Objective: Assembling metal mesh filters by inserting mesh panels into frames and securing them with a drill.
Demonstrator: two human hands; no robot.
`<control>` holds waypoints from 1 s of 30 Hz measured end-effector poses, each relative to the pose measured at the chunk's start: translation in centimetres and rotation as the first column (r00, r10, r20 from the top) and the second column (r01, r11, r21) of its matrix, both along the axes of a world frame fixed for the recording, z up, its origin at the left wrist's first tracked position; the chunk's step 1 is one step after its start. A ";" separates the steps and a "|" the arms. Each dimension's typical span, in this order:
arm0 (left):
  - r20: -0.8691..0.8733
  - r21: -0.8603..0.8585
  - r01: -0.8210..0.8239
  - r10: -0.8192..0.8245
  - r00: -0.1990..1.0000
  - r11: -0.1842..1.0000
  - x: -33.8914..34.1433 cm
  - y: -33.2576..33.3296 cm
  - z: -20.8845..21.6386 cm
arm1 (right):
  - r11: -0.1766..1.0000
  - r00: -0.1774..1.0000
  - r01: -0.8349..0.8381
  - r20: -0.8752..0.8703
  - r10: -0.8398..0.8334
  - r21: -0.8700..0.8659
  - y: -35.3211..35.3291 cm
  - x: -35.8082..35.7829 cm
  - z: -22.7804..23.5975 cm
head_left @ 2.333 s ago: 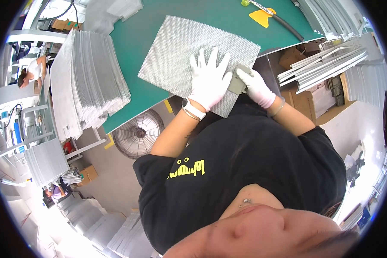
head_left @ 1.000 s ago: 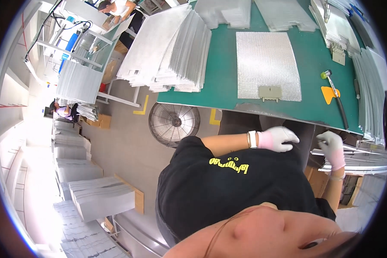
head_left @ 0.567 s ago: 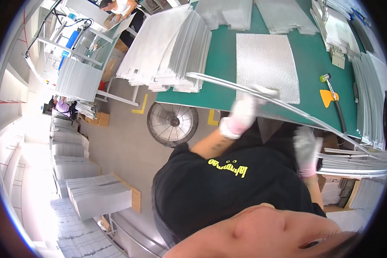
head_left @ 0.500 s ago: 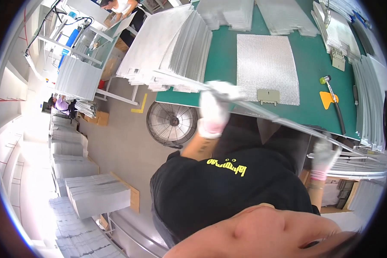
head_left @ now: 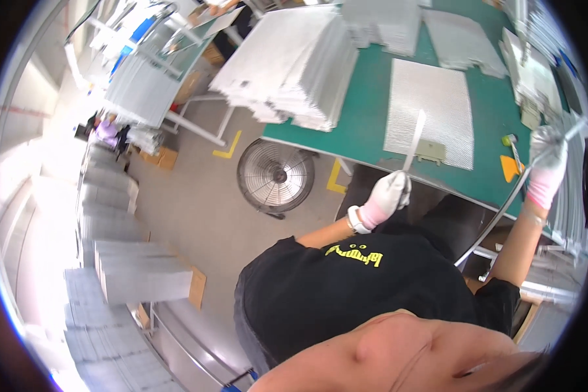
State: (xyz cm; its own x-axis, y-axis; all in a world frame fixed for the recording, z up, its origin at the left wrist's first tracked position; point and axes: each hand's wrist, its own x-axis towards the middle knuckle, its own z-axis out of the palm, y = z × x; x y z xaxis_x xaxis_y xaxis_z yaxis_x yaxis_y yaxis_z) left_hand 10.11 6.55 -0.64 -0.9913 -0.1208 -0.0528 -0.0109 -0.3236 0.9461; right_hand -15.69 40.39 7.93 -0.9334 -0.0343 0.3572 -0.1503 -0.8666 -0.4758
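My left hand (head_left: 387, 197), in a white glove with pink cuff, is closed around a short white strip (head_left: 415, 140) that points up over the table's near edge. At the right, my gloved right hand (head_left: 547, 157) is raised and closed on a long thin strip (head_left: 503, 210), which slants down toward my body; its upper part is blurred. On the green table (head_left: 369, 91) a silvery mesh sheet (head_left: 431, 98) lies flat, with a small grey-green plate (head_left: 431, 151) at its near edge. Near my right hand are an orange scraper (head_left: 508, 168) and a hammer (head_left: 510, 140), partly hidden.
A tall stack of white sheets (head_left: 281, 59) stands on the table's left, with more sheets (head_left: 464, 39) behind. Long strips (head_left: 571, 189) crowd the right edge. A round floor fan (head_left: 277, 175) stands left of the table. Stacked panels (head_left: 140, 271) line the floor farther left.
The long strip that spanned both hands now slants below my right hand, which rose up and right. My left hand moved right and nearer, now with a short upright strip.
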 end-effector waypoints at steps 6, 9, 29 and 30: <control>-0.334 -0.882 -0.405 0.287 0.898 0.241 0.9 -1.1 -0.4 | 0.934 0.836 -0.310 0.518 0.179 0.177 -9.8 -0.7 -6.2; -0.476 -0.843 -0.482 0.087 0.875 0.238 1.9 -0.4 1.6 | 0.711 0.900 -0.362 0.423 0.100 0.603 -8.7 0.3 -11.2; 0.238 0.706 0.046 -0.297 0.925 0.706 -3.7 5.4 -3.7 | 0.601 0.970 0.047 0.106 -0.217 0.798 -9.3 18.8 -7.8; 0.062 0.778 0.131 -0.283 0.957 0.614 -4.2 5.6 -2.5 | 0.644 0.972 0.011 0.143 -0.186 0.765 -9.3 18.7 -7.7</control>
